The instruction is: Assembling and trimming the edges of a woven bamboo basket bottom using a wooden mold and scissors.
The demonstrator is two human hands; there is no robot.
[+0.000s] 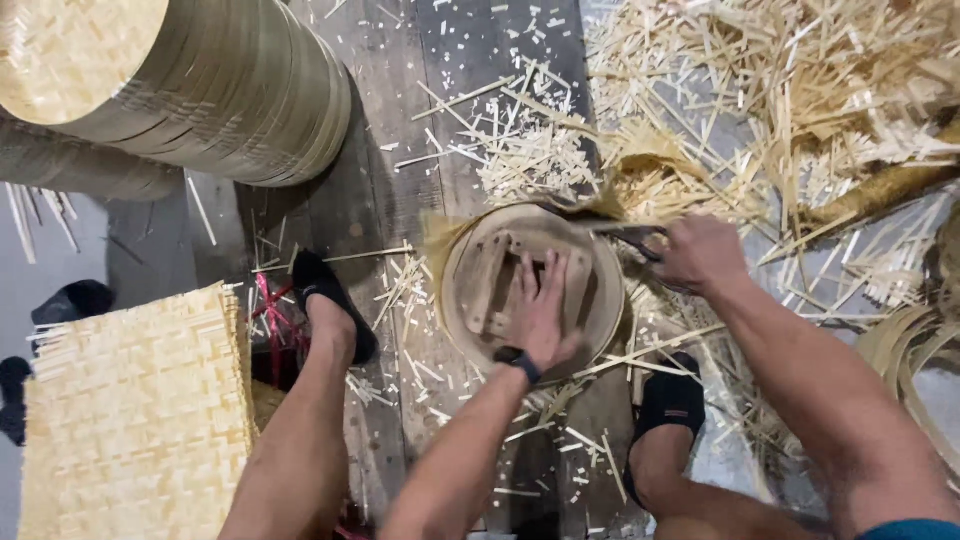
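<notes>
two hands work over a round bamboo frame [470, 250] lying on the dark plank floor [380, 200] between my feet. my left hand [540, 310] lies flat, fingers spread, pressing on the frame's slats. my right hand [700, 255] is clenched round dark shears [630, 238] at the frame's upper right rim. bamboo scraps [760, 90] litter the floor beyond. a woven mat [140, 410] lies lower left, and stacked hoops [230, 90] stand upper left.

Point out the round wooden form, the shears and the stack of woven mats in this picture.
Round wooden form [480, 262], head view: left part of its top.
Shears [632, 238], head view: dark blades beside the right hand.
Stack of woven mats [135, 410], head view: top mat's middle.
</notes>
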